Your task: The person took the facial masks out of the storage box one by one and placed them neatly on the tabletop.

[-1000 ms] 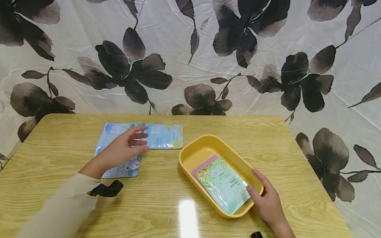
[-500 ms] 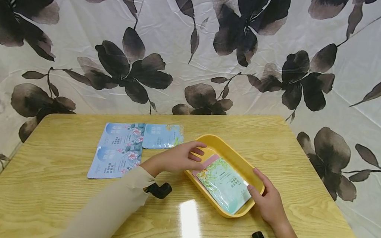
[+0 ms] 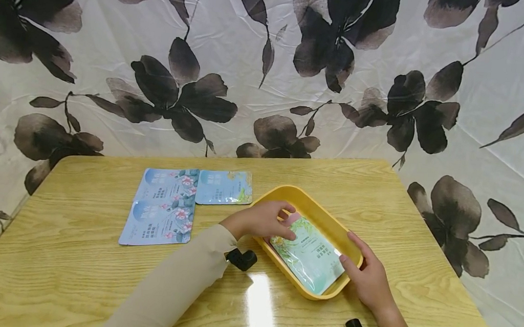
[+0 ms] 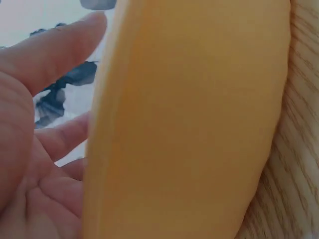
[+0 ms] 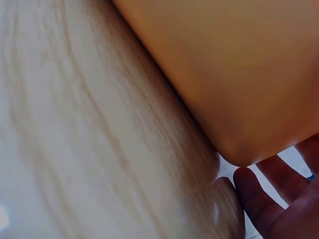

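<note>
My left hand is over the far left part of a yellow tray, fingers bent and thumb apart from them. It is above a pale green printed sachet and a pink sachet that shows beneath it. Whether the fingertips touch them cannot be seen. In the left wrist view the tray's outer wall hides part of the fingers, and the thumb stands clear of them. My right hand grips the tray's near right end, thumb over the rim and fingers outside.
Two light-blue floral sachets lie edge to edge at the table's left. Another blue sachet lies beside them, close to the tray. A floral cloth hangs behind the wooden table.
My left hand has moved right from above the blue sachets to over the tray, its fingers now lower and more bent. The right hand and tray have stayed put.
</note>
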